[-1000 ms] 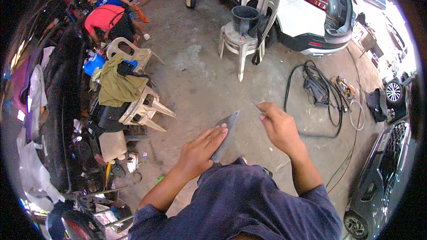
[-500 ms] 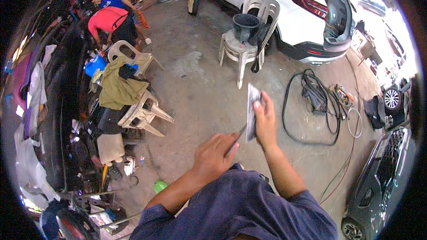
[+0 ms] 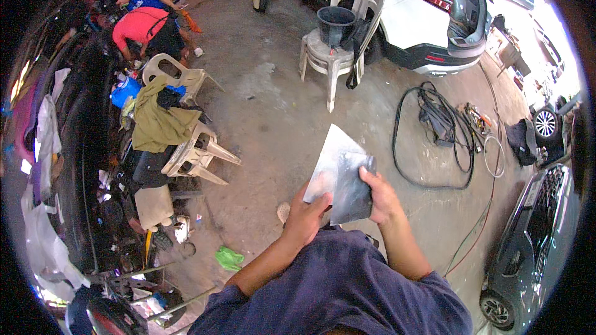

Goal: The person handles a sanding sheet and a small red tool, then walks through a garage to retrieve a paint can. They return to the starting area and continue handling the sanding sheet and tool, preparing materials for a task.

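In front of my waist, both hands hold thin sheet material that looks like sandpaper. Its white, pointed part (image 3: pixel 333 151) slants up and to the left, pinched near its lower left edge by my left hand (image 3: pixel 303 219). Against it, on the right, lies a dark grey, slightly shiny part (image 3: pixel 352 201). My right hand (image 3: pixel 386 200) grips this one, its thumb on the face and its other fingers behind. I cannot tell whether the two parts are one folded sheet or separate pieces.
Ahead, a black bucket (image 3: pixel 336 26) sits on stacked plastic chairs (image 3: pixel 321 56) beside a white car (image 3: pixel 406 22). A looped black hose (image 3: pixel 397 158) lies right. Left stands a chair with an olive cloth (image 3: pixel 162 118); two people bend farther back. A dark car (image 3: pixel 528 248) is lower right.
The sheet material has turned from nearly edge-on to facing me, lower down. My left hand has moved up to the white part's edge; my right hand has come down and slightly right.
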The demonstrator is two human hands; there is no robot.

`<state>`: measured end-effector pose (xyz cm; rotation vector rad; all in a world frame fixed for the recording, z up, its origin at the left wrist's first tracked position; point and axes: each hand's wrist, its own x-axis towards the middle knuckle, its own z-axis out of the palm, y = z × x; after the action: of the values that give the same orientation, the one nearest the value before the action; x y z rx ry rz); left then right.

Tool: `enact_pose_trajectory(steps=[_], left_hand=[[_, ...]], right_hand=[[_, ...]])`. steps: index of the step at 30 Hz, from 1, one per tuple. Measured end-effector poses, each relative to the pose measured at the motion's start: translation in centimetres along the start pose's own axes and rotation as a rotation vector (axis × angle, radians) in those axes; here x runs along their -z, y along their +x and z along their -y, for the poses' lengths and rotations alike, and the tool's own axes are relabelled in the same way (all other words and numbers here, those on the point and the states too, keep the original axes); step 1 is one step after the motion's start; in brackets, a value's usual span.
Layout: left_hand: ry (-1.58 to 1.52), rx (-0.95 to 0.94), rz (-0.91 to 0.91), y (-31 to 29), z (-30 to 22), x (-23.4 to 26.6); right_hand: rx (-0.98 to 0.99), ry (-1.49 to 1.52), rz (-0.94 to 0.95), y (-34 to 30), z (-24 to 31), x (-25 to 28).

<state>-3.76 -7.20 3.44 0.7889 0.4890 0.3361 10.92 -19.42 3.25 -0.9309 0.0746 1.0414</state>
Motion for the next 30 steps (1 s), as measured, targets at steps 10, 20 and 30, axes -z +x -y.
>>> enact_pose_trajectory(steps=[10,20,30], left_hand=[[0.234,-0.073,0.011,1.6,-3.6,0.8],[0.54,0.019,0.075,1.8,-3.9,3.6],[0.687,0.015,0.095,0.9,-3.2,3.6]], right_hand=[[0.061,-0.441,0.074,-3.1,2.3,-0.1],[0.033,-0.431,0.087,-2.7,1.6,0.2],[0.062,-0.414,-0.012,-3.1,1.7,0.8]])
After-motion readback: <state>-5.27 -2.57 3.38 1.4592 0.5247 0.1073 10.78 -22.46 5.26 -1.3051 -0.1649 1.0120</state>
